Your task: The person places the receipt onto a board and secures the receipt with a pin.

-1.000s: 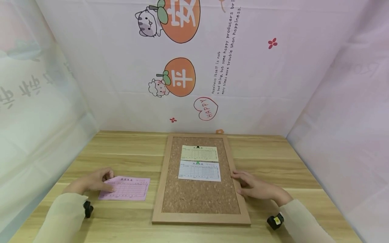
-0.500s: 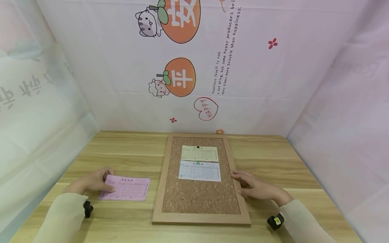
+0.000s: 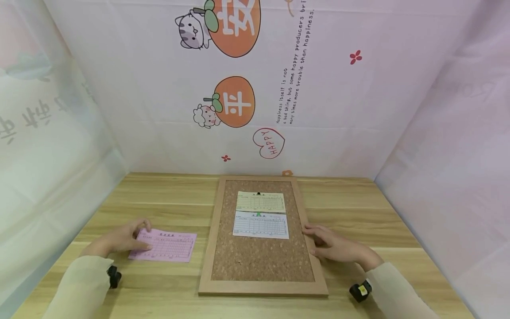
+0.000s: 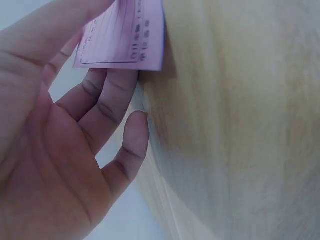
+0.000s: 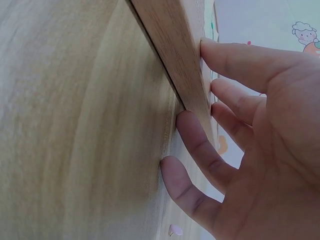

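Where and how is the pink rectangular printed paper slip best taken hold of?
Probably by its short left edge, coming from the left, pinching top and underside together. The pink rectangular printed paper slip is thin and flat, so an edge offers the best pinch. The left hand's grip is on that side; the opposite edge faces the wooden-framed brown cork board.

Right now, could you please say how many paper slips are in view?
3: the yellow slip and white slip on the corkboard, the pink slip in the left hand. Any beneath would be hidden.
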`<action>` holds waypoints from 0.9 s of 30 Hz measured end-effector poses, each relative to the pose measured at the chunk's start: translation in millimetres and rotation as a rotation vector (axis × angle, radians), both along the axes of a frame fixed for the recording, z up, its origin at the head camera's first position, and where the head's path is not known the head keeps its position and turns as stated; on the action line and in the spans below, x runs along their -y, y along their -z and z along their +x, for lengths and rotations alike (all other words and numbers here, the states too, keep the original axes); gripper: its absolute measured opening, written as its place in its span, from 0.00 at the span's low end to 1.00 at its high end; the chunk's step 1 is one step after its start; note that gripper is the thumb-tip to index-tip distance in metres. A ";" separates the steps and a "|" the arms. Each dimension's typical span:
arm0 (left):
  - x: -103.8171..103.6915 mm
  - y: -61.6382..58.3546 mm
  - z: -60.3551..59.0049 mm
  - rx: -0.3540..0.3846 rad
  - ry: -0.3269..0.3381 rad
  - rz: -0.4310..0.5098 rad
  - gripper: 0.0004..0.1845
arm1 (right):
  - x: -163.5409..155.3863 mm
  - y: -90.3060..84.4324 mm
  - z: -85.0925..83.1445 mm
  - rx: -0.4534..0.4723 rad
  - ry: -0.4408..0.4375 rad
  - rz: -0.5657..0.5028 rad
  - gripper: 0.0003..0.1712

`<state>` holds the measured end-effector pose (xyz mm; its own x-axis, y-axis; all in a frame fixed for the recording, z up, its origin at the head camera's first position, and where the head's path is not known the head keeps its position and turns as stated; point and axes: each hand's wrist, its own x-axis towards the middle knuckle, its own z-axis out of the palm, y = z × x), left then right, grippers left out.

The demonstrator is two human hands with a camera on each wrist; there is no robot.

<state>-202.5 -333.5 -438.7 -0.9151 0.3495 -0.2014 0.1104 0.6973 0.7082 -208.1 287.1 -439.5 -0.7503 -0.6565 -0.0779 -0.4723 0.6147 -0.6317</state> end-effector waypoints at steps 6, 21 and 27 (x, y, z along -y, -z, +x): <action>-1.2 0.8 1.3 -0.084 0.007 -0.046 0.16 | -0.7 1.3 -0.6 0.000 -0.002 -0.001 0.36; -1.9 -8.2 -3.6 -0.161 -0.019 -0.085 0.13 | -1.1 1.5 -2.6 0.044 0.003 0.000 0.36; -3.3 -10.8 -5.9 -0.180 -0.026 -0.089 0.15 | -1.4 1.6 -2.2 0.047 0.007 -0.003 0.36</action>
<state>-208.3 -330.2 -427.9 -0.9475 0.3137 -0.0627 0.2113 0.7608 0.6136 -210.2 288.4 -441.1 -0.7505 -0.6515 -0.1108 -0.4378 0.6158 -0.6551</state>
